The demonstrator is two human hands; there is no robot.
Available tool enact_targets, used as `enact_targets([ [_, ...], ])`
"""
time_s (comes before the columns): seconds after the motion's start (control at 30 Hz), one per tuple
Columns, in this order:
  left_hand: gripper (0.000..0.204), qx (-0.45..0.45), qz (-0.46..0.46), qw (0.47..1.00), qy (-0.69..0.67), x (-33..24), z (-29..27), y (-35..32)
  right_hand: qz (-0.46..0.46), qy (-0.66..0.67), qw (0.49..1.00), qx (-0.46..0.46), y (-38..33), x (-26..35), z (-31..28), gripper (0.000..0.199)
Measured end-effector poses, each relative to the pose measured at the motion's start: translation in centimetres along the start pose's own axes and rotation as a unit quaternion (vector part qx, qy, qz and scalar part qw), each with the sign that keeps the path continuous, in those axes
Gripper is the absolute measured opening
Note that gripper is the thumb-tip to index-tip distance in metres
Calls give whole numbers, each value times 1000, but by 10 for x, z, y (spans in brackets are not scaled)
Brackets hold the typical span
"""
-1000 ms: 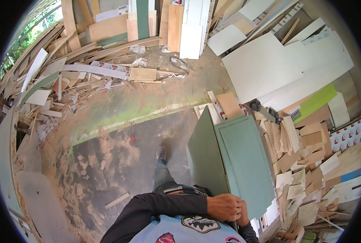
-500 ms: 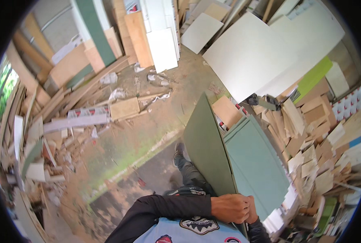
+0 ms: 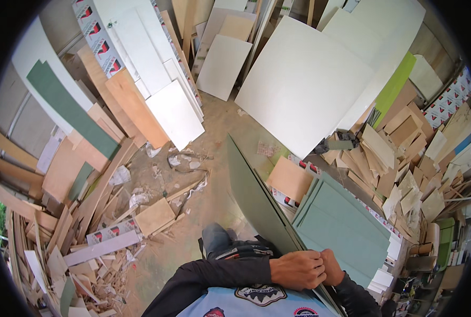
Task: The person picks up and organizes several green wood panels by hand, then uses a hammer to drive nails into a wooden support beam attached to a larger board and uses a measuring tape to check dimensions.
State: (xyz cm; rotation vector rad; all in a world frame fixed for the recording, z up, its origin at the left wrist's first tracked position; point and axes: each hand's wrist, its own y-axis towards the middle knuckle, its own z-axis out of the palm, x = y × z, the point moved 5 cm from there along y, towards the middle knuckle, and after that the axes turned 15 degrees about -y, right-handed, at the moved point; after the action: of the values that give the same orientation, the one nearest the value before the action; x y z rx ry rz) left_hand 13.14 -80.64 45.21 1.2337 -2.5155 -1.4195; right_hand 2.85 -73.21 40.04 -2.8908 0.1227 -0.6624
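A tall dark green board (image 3: 262, 195) stands on edge in front of me, tilted, its long upper edge running back toward my chest. A second sheet edge shows close beside it. My left hand (image 3: 298, 270) is closed over that upper edge, with the knuckles up. Right against it, my right hand (image 3: 331, 268) is also closed at the edge, its fingertips partly hidden. Just right of the boards lies a stack of lighter green sheets (image 3: 344, 227). A small tan board (image 3: 290, 178) sits at the stack's far end.
Large white panels (image 3: 304, 84) lean at the back. White and wooden planks (image 3: 174, 113) stand left of them. Offcuts and scraps (image 3: 100, 274) litter the left floor; more wood pieces (image 3: 404, 142) are heaped at right. Bare concrete (image 3: 177, 232) shows left of my leg.
My view has swung rightward and forward, so the leaning planks show more fully. The dark green board has moved along with me, both hands still closed on its edge.
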Motion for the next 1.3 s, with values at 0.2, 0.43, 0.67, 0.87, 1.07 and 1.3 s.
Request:
enact_targets([
  [0.2, 11, -14, 7, 1000, -6, 122, -75, -15, 25, 12, 1000, 10, 129, -32, -33, 25],
  [0.43, 11, -39, 40, 998, -10, 280, -152, -16, 55, -28, 998, 6, 278, -104, -75, 24],
  [0.67, 11, -42, 61, 997, 18, 396, -208, 9, 84, 22, 996, -9, 394, -136, -155, 22],
  [0.87, 11, -13, 37, 998, 55, 512, -222, 22, 80, -6, 996, -43, 489, -208, -190, 27],
  [1.07, 12, -19, 5, 997, 79, 658, -222, 38, -27, -45, 999, 1, 593, -343, -201, 21],
  [1.3, 14, -3, -93, 993, 74, 809, -227, 60, -10, -40, 997, 59, 702, -457, -233, 16],
])
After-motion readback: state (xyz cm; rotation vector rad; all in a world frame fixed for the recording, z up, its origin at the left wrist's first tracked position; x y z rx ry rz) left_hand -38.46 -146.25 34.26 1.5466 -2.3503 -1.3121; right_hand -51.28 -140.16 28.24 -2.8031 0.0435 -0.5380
